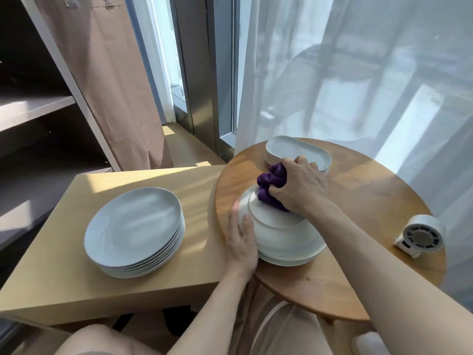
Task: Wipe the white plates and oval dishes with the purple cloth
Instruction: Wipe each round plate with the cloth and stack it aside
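Upturned plate [271, 222] tilted on stack [286, 260], round table [358, 190]. L hand [242, 244] grips rim, thumb on top. R hand [299, 185] squeezes bunched purple cloth [271, 179] onto base. Ceramic: stiff, fragile, prob. slippery; hold by rim. Cloth soft, light.

Sunlit sheer curtain [358, 73] hangs behind round wooden table [358, 278]; dark shelving [30, 103] stands left.

Small white fan [419, 237] on round table [371, 201] — sheer curtain [358, 73] behind
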A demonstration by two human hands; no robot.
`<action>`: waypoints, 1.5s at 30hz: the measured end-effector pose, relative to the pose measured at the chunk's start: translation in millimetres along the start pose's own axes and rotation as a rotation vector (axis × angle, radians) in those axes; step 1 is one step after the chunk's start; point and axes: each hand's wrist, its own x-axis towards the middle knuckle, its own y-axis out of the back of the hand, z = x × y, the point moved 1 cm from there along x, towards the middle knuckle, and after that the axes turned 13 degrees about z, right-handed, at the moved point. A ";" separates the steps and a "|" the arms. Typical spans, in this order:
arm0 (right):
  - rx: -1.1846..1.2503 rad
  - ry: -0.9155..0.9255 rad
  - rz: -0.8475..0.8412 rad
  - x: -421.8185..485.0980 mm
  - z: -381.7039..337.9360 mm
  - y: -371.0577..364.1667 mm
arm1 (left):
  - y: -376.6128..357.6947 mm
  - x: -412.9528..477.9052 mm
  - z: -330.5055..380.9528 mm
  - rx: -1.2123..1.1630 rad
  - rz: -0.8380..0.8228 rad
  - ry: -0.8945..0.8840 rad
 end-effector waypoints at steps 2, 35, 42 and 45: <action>0.037 -0.044 -0.005 1.5 6.8 3.9 | 0.2 0.4 1.1 0.000 0.006 0.004; -0.057 0.431 -0.018 -94.3 -30.1 17.9 | 11.6 17.6 23.2 -0.784 -0.189 0.607; -0.047 0.335 -0.030 -56.0 -81.1 -3.3 | 17.5 17.5 19.9 -0.800 -0.140 0.621; -0.030 0.281 -0.056 -36.0 -86.1 -13.1 | 18.7 17.3 23.3 -0.779 -0.112 0.583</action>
